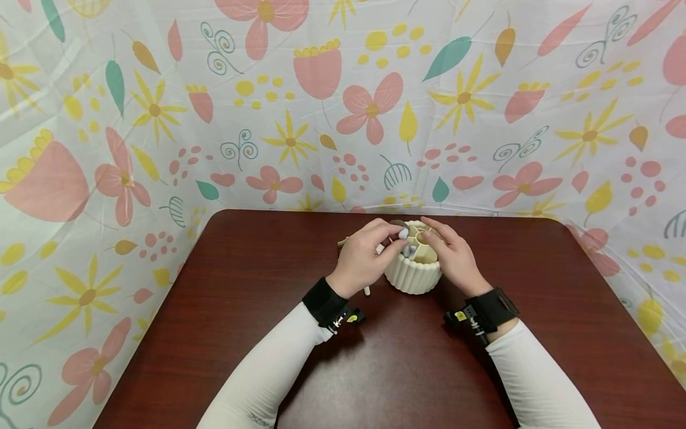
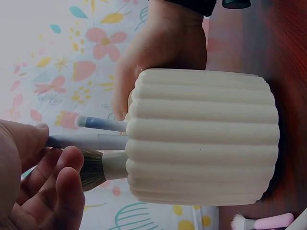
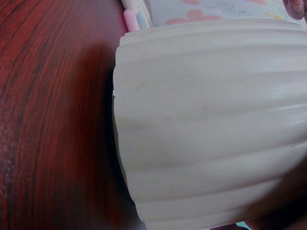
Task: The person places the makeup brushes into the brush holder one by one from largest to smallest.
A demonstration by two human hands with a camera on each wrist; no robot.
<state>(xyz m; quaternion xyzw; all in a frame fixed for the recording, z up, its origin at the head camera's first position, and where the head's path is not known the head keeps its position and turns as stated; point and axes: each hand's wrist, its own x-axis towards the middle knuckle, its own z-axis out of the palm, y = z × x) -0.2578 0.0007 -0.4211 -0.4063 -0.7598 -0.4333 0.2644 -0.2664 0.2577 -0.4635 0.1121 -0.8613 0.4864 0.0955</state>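
Observation:
A cream ribbed brush holder (image 1: 412, 277) with inner compartments stands upright on the table. At its left side my left hand (image 1: 364, 253) pinches the end of a grey-handled makeup brush (image 2: 91, 142) between thumb and fingers; the lower part of that brush is hidden inside the holder. Beside it, a brush with dark fluffy bristles (image 2: 93, 170) and a slim blue-tipped brush (image 2: 100, 123) stick out above the rim. My right hand (image 1: 458, 262) holds the holder from the right, thumb and fingers over its rim.
A pink-handled brush with white bristles (image 2: 268, 222) lies on the dark red-brown wooden table (image 1: 252, 298) to the left of the holder. A white handle end (image 1: 367, 291) shows below my left hand. Behind the table hangs a flower-patterned cloth (image 1: 321, 143).

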